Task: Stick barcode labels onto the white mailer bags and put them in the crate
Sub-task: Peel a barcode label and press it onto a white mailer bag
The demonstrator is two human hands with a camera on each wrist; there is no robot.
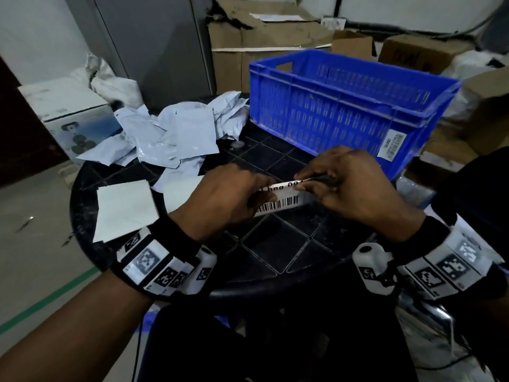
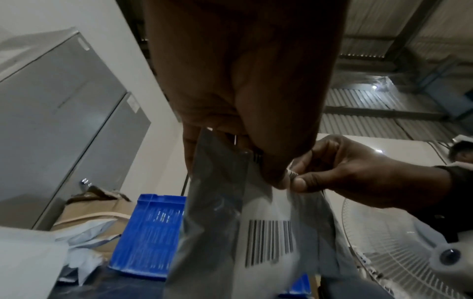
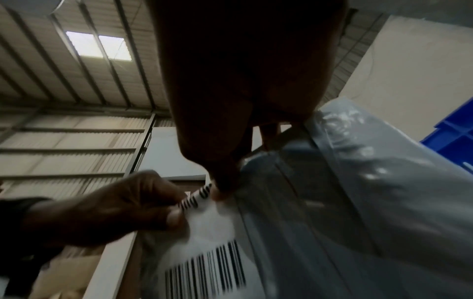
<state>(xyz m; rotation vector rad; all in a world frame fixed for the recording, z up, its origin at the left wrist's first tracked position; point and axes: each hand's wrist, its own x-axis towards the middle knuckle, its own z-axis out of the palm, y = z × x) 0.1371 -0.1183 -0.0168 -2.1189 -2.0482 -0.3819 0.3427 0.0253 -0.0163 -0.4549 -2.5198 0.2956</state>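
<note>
Over the black round table [image 1: 275,244], both hands hold a white barcode label [image 1: 278,204]. My left hand [image 1: 259,194] pinches its left end. My right hand [image 1: 311,183] pinches its curled top edge. The wrist views show the label [image 2: 268,242] [image 3: 204,263] lying against a grey plastic mailer bag [image 2: 217,202] [image 3: 332,202] that hangs below the fingers. I cannot tell whether the label is stuck to it. The blue crate [image 1: 344,106] stands at the table's far right and looks empty. A pile of white mailer bags [image 1: 179,133] lies at the far left.
Two flat white sheets [image 1: 124,210] lie on the table left of my left hand. Cardboard boxes [image 1: 261,37] stand behind the crate, and a white carton [image 1: 68,114] on the floor at left. A white fan [image 2: 396,252] is on my right.
</note>
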